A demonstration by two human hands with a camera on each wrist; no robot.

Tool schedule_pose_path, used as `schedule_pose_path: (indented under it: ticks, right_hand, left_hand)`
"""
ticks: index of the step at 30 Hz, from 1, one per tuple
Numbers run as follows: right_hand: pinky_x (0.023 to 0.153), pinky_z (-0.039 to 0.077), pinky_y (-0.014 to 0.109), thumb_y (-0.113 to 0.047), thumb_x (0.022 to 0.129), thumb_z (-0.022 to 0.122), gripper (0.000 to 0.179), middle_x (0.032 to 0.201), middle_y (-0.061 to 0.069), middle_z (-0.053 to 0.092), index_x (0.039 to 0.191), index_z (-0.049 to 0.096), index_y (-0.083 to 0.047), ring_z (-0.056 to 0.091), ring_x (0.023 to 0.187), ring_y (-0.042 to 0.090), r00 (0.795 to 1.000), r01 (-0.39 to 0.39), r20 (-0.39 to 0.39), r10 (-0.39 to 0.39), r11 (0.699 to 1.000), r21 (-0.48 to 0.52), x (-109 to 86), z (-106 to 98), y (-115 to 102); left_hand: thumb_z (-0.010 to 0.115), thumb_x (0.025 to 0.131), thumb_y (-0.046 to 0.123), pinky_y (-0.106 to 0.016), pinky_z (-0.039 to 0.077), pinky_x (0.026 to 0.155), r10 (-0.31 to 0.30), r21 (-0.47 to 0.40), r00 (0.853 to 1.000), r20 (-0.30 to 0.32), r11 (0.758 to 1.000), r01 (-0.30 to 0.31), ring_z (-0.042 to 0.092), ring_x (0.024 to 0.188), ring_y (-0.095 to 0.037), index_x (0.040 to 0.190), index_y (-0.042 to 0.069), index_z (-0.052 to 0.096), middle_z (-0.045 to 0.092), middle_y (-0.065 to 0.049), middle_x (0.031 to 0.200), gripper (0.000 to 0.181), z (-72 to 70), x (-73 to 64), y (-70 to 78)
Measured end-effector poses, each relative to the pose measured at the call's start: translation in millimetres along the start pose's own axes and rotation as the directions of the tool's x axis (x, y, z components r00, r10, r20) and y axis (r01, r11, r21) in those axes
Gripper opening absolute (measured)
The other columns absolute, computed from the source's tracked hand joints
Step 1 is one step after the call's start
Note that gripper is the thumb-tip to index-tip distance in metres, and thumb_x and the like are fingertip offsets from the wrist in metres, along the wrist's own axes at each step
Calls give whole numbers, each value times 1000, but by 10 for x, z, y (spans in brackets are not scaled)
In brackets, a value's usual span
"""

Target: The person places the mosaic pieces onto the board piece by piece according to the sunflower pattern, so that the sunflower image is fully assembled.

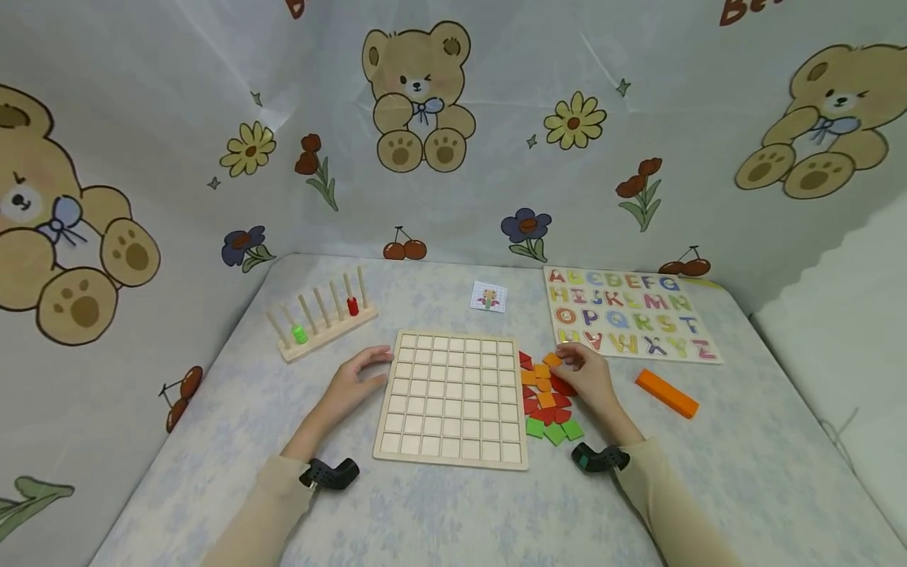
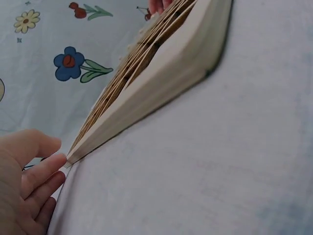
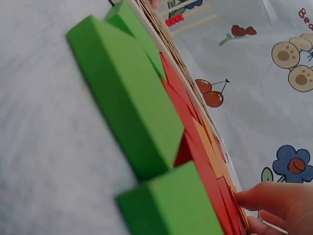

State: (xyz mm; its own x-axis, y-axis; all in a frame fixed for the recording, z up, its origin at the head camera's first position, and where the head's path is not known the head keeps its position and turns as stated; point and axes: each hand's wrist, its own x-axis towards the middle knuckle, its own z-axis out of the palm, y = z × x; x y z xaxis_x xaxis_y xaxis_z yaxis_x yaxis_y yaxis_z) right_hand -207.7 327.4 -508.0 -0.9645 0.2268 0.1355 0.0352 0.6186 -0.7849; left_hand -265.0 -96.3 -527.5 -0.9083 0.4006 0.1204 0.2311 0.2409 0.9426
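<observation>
A square wooden grid board (image 1: 453,461) lies mid-table, its cells bare. My left hand (image 1: 357,379) is at the board's upper left side, fingers loosely extended, fingertips touching its edge in the left wrist view. Right of the board lies a cluster of flat red blocks (image 1: 544,415), orange blocks (image 1: 546,400) and green blocks (image 1: 555,433). At the far end of this cluster my right hand (image 1: 590,383) pinches an orange block (image 1: 552,359) between thumb and fingers. Close up in the right wrist view are green blocks (image 3: 127,98), with the fingertips low at the right, partly hidden.
Behind the board stand a pegged wooden rack (image 1: 329,334) with green and red beads and a small pattern card (image 1: 489,297). An alphabet puzzle board (image 1: 634,315) lies back right, with an orange bar (image 1: 668,394) in front. Bear-print cloth (image 1: 496,213) hangs behind.
</observation>
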Motion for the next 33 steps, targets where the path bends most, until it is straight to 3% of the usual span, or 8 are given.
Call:
schedule_pose_path:
  ticks: [8,16,22,24,30,33]
  right_hand:
    - [69,43,7,1,81,75,35,106,25,70,114,67,7,55,83,8,999,27,-46,-27,1000,1,4,8,-15]
    - [69,43,6,0,82,75,39,107,26,69,119,65,7,60,91,26,999,10,-35,-9,1000,12,7,-11,-29]
    - [71,45,4,-4,85,75,40,111,24,69,122,64,4,58,86,7,998,-24,-52,27,998,61,3,-27,-43]
    - [73,46,4,-4,87,74,39,113,25,68,124,63,4,60,88,8,999,-21,-40,24,996,82,-10,-22,-138]
    - [79,50,14,2,86,72,39,113,29,67,123,63,9,63,101,37,997,63,38,-72,977,203,-10,217,-619]
    - [79,51,19,2,86,73,39,111,29,68,122,63,10,64,99,36,989,79,104,-109,964,254,14,445,-824]
  left_hand:
    - [72,90,10,-52,31,119,26,81,999,20,996,-27,47,138,-32,141,8,54,63,-14,134,54,-9,7,18]
    - [73,90,10,-56,28,120,18,82,1000,25,996,-20,44,140,-35,142,6,52,62,-16,135,56,-16,-7,66]
    - [73,90,11,-56,27,120,17,68,999,32,998,-19,43,140,-35,142,6,52,61,-16,136,56,6,-14,33]
    - [73,90,11,-56,27,120,17,78,999,33,997,-20,44,140,-35,142,6,52,61,-16,136,56,12,-12,35]
    - [72,90,11,-55,28,120,17,105,999,29,994,-20,45,139,-34,142,6,52,61,-15,137,56,-2,-2,47]
    - [72,90,11,-55,28,120,6,108,1000,30,994,-10,45,140,-34,142,7,53,61,-15,137,56,-12,-14,57]
